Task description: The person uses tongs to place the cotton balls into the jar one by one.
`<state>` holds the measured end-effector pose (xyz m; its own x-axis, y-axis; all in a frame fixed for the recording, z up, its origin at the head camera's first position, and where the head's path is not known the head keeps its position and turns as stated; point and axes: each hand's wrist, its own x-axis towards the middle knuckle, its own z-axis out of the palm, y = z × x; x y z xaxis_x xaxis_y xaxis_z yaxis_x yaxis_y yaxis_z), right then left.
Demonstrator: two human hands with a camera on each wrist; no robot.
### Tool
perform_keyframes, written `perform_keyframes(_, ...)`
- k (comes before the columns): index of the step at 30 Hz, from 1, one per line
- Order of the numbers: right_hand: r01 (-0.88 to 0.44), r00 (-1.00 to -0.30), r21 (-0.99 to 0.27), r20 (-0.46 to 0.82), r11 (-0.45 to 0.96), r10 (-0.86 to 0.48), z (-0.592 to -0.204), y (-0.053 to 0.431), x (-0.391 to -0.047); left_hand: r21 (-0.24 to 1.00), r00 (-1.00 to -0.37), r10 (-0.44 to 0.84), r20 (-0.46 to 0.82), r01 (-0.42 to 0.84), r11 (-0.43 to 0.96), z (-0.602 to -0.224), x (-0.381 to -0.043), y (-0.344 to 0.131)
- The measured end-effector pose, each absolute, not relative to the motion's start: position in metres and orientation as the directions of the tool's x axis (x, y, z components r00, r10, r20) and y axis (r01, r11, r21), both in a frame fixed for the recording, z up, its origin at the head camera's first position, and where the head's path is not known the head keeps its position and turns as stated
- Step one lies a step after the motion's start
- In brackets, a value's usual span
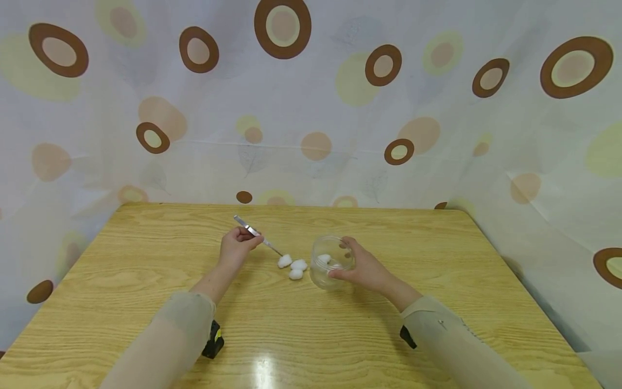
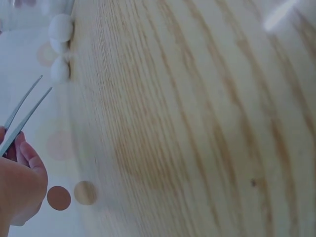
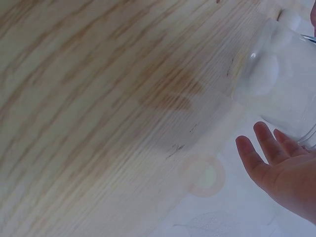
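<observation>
My left hand [image 1: 236,247] pinches a pair of metal tweezers [image 1: 257,234], whose tips point down at the leftmost of three white cotton balls [image 1: 284,261] on the table. In the left wrist view the tweezers [image 2: 24,113] have their two tips spread apart, with nothing between them, just short of a cotton ball [image 2: 60,70]. Around a clear glass jar [image 1: 320,275] my right hand [image 1: 365,268] has its thumb on the near side and its fingers on the far side. White cotton shows through the jar's wall, also in the right wrist view [image 3: 264,74].
The wooden table [image 1: 311,329] reaches back to a wall sheet [image 1: 311,102] printed with circles. A black and yellow object [image 1: 213,340] shows beside the left sleeve, and a black piece [image 1: 408,336] beside the right one.
</observation>
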<state>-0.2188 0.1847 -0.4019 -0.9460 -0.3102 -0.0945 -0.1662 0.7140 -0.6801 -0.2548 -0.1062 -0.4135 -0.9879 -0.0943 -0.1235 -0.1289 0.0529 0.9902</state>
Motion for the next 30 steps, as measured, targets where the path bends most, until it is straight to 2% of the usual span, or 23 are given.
perform_keyframes(22,-0.167,-0.945,-0.684,-0.093,0.71,-0.313,-0.401,0.184,-0.218,0.993,-0.993,-0.053,-0.102,-0.105,0.046,-0.424,-0.257,-0.1)
perform_keyframes(30,-0.166,-0.945,-0.689,-0.092,0.705,-0.312,-0.401,0.185,-0.217,0.991,-0.99,-0.092,-0.104,-0.111,0.074,-0.426,-0.256,-0.1)
